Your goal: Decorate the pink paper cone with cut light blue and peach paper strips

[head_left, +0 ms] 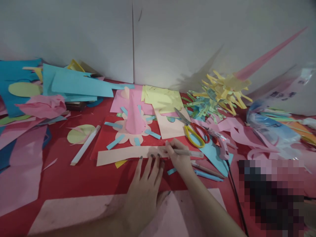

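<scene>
My right hand (179, 156) is closed round a pen (184, 152), its tip hidden behind my fingers over a long pale peach paper strip (123, 154). Flat on the lower edge of that strip rest the spread fingertips of my left hand (148, 179). Just beyond the strip lies a peach flower-shaped cutout (119, 135) with blue paper tabs (115, 142) round it and a pink paper cone (135, 121) standing on its middle. Below my right wrist are a blue pen (208, 176) and another slim pen or stick (212, 169).
Scissors with red and yellow handles (195, 138) and a pink glue gun (224, 146) with a black cord lie to the right. A white marker-like stick (86, 144) lies left. Coloured paper heaps (81, 82), a fringed yellow paper piece (222, 92) and a plastic bag (274, 125) line the wall.
</scene>
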Motion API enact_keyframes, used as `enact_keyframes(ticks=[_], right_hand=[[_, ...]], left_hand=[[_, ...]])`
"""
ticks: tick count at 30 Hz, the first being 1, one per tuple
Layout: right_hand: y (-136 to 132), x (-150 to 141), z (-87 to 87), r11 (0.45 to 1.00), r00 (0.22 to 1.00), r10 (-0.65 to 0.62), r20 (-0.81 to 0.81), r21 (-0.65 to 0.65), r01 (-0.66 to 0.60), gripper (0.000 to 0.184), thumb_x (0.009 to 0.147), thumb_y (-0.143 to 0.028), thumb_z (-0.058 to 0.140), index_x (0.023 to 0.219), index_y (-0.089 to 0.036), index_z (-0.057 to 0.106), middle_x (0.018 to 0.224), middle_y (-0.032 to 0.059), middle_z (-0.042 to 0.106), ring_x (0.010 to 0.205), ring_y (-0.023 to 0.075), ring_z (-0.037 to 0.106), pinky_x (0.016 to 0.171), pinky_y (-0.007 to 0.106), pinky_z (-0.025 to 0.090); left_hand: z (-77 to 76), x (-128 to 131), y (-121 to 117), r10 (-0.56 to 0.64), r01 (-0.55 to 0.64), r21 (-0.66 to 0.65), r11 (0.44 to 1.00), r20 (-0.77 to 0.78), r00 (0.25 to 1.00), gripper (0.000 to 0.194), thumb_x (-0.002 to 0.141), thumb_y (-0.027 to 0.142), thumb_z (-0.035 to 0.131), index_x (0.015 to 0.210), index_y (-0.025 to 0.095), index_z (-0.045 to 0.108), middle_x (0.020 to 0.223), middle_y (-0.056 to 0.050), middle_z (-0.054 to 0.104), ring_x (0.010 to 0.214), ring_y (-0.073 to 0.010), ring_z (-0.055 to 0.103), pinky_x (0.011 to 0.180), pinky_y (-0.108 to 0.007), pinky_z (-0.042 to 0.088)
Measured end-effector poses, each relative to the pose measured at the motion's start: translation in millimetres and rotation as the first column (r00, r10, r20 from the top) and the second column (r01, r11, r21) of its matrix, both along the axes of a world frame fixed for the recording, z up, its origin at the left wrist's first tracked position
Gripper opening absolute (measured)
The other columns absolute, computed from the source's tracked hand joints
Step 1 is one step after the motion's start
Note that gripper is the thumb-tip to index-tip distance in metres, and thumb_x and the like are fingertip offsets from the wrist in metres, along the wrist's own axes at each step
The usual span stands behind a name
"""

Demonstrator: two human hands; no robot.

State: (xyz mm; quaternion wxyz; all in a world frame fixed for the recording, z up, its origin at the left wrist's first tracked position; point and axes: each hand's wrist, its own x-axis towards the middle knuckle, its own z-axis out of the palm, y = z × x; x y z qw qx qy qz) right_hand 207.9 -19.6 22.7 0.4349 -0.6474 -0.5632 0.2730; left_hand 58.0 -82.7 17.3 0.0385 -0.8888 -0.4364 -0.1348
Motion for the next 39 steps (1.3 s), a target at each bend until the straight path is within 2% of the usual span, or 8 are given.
enact_keyframes(ticks=[4,8,13,24,29,39], right_hand=[[-0.8,0.1,-0.4,1.0,1.0,-0.015,0.004,0.008,0.015,0.032,0.078,-0.031,0.048,0.051,-0.02,0.034,0.045,-0.0061,0.037,0.044,0.0074,0.033,0.044,0.021,0.028],[-0.7,0.4,-1.2,1.0,1.0,-0.002,0.018,0.02,0.001,0.034,0.076,-0.03,0.049,0.05,-0.021,0.03,0.044,-0.0075,0.027,0.043,0.0069,0.026,0.042,0.021,0.023],[-1.7,0.8,-1.8,0.999,0.999,-0.025,0.025,0.027,0.024,0.034,0.075,-0.03,0.049,0.049,-0.021,0.028,0.044,-0.0074,0.027,0.043,0.0068,0.026,0.041,0.021,0.023],[-0.5,5.8,-5.3,0.997,0.997,-0.081,0.007,-0.015,0.082,0.031,0.078,-0.032,0.048,0.051,-0.021,0.037,0.043,-0.0053,0.044,0.042,0.0088,0.041,0.045,0.022,0.032],[-1.3,6.4,-5.5,0.998,0.998,-0.059,-0.011,-0.024,0.059,0.032,0.079,-0.032,0.048,0.051,-0.021,0.038,0.042,-0.0055,0.043,0.042,0.0089,0.043,0.044,0.022,0.032],[-1.7,8.7,-3.7,0.994,0.994,-0.105,-0.035,-0.003,0.105,0.031,0.076,-0.03,0.049,0.05,-0.021,0.034,0.041,-0.0078,0.034,0.04,0.0074,0.033,0.041,0.021,0.028]], left_hand=[[0.7,0.3,1.5,-0.005,0.005,-0.015,1.0,-0.002,1.0,0.057,0.086,0.05,0.026,0.123,0.013,0.051,0.13,-0.01,0.049,0.123,-0.0268,0.037,0.106,-0.046,0.008],[-0.4,0.9,2.3,-0.008,0.008,-0.016,1.0,0.0,1.0,0.058,0.087,0.05,0.026,0.124,0.012,0.05,0.13,-0.011,0.048,0.123,-0.0275,0.036,0.106,-0.047,0.009],[0.4,1.1,2.0,0.008,-0.008,0.0,1.0,0.004,1.0,0.058,0.086,0.051,0.028,0.123,0.013,0.05,0.13,-0.01,0.049,0.122,-0.0274,0.038,0.106,-0.046,0.01],[0.8,0.1,2.2,-0.009,0.009,-0.018,1.0,-0.013,1.0,0.058,0.086,0.05,0.026,0.125,0.014,0.048,0.131,-0.011,0.048,0.122,-0.0274,0.039,0.105,-0.048,0.01],[-0.2,0.3,2.7,-0.018,0.018,-0.006,1.0,-0.017,1.0,0.057,0.087,0.048,0.025,0.125,0.013,0.048,0.13,-0.011,0.049,0.121,-0.0275,0.039,0.105,-0.048,0.009],[-0.9,0.5,1.0,0.005,-0.005,-0.028,1.0,0.0,1.0,0.058,0.085,0.052,0.028,0.125,0.016,0.048,0.131,-0.009,0.048,0.122,-0.0258,0.038,0.106,-0.047,0.01]])
